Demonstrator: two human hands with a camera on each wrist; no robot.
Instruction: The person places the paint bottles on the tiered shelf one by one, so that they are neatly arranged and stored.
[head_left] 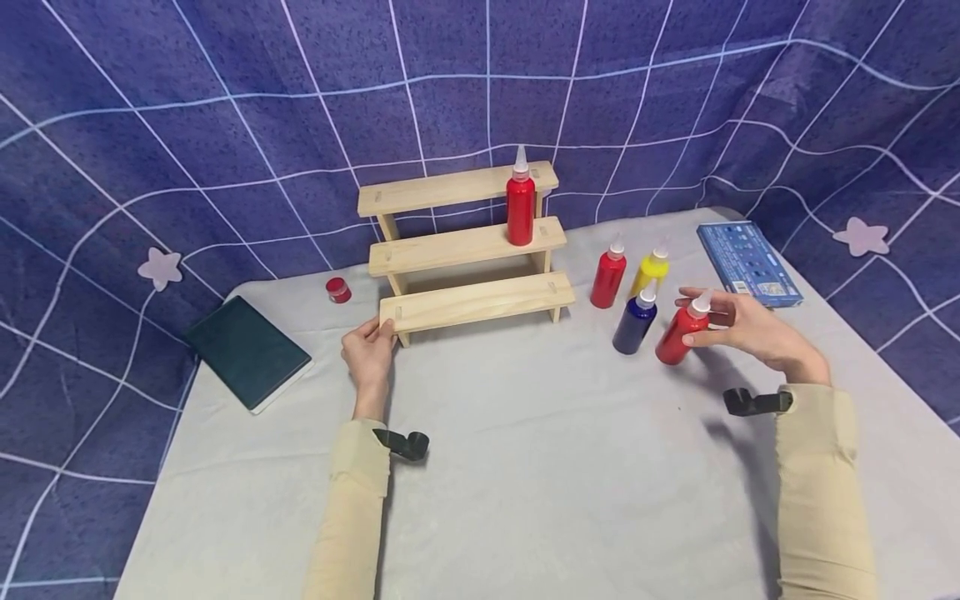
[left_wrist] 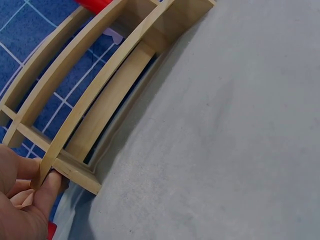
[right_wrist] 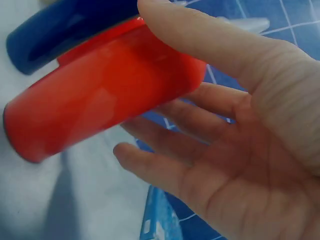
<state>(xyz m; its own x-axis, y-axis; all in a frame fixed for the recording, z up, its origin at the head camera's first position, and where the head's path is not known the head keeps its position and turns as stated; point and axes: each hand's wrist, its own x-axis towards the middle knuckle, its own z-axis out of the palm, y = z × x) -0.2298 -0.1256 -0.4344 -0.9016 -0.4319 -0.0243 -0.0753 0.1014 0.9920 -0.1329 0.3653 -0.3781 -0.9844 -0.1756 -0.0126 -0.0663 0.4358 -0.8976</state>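
A three-tier wooden display rack (head_left: 472, 304) stands at the back, with a red squeeze bottle (head_left: 521, 208) on its middle tier. My left hand (head_left: 368, 350) pinches the left end of the lowest tier, thumb in front, as the left wrist view also shows. On the right, my right hand (head_left: 750, 327) is around another red bottle (right_wrist: 105, 92) with a white nozzle. Its thumb crosses the front and its loosely spread fingers reach behind; the palm is apart from the bottle. Left of that bottle stands a dark blue bottle (head_left: 634, 325), with a yellow bottle (head_left: 651, 272) and a third red bottle (head_left: 607, 279) behind.
A blue flat box (head_left: 750, 262) lies at the back right. To the left are a dark-covered book or tablet (head_left: 249, 352) and a small red-lidded jar (head_left: 338, 290). A blue patterned curtain (head_left: 450, 100) hangs behind the pale-covered table (head_left: 540, 467).
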